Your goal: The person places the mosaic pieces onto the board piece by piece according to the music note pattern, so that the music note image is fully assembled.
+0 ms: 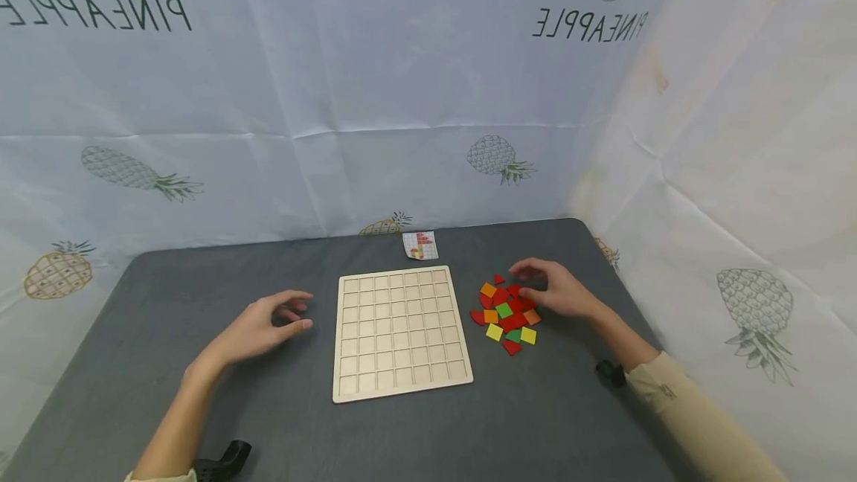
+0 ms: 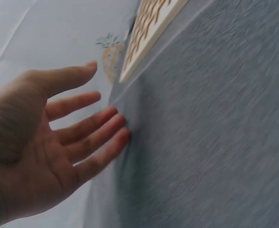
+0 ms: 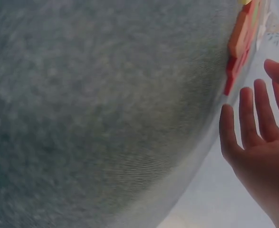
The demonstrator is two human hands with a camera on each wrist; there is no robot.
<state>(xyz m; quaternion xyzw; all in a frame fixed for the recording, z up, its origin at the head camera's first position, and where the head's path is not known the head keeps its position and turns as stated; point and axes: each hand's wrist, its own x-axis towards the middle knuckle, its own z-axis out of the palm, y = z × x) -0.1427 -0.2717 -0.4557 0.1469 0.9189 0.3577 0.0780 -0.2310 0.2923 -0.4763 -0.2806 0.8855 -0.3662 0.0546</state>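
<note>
A pale wooden grid board [image 1: 402,333] lies on the dark grey table between the two hands. To its left is my left hand [image 1: 268,322], apart from the board, its fingers relaxed and nothing in them; the left wrist view shows the same bare palm [image 2: 39,161]. Right of the board lies a loose heap of small coloured tiles [image 1: 514,322], in red, orange, yellow and green, some square and some with curved or slanted edges. My right hand [image 1: 556,288] hovers at the heap's right edge with loosely bent fingers. In the right wrist view its fingers [image 3: 248,116] hold nothing.
A small printed card [image 1: 420,245] with a coloured grid pattern lies behind the board near the table's back edge. White cloth [image 1: 402,80] with pineapple prints hangs behind the table and along its right side. Dark straps [image 1: 224,461] sit at the wrists.
</note>
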